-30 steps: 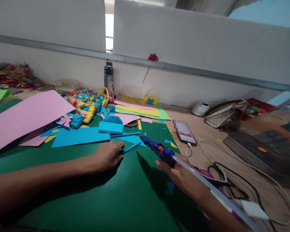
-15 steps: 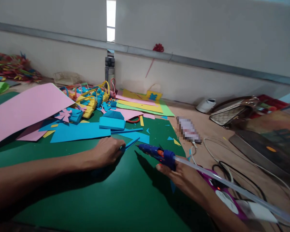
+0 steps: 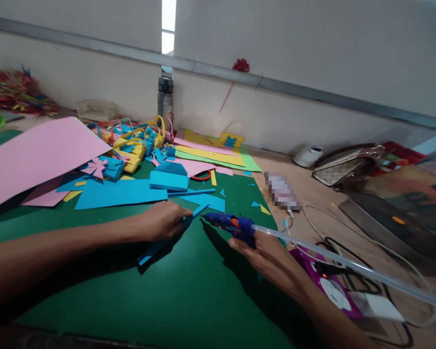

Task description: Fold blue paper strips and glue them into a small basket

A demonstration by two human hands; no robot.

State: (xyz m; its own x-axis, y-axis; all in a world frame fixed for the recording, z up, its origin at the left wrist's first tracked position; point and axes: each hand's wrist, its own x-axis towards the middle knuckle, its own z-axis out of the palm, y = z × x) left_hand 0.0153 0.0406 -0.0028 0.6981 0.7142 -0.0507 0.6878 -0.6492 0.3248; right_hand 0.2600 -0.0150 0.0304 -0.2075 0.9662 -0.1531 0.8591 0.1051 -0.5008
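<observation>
Head view: your left hand (image 3: pixel 165 220) is nearly closed, fingers pinching a folded blue strip (image 3: pixel 152 252) over the green mat (image 3: pixel 148 300), inward of its right edge. Your right hand (image 3: pixel 265 254) is wrapped round a blue glue gun (image 3: pixel 221 221), nozzle just beside the strip's far end. Phone (image 3: pixel 281 190): outside the mat's far right corner.

Bare left hand (image 3: pixel 163 220), bare right hand (image 3: pixel 267 252), both forearms (image 3: pixel 69 247) bare.
</observation>
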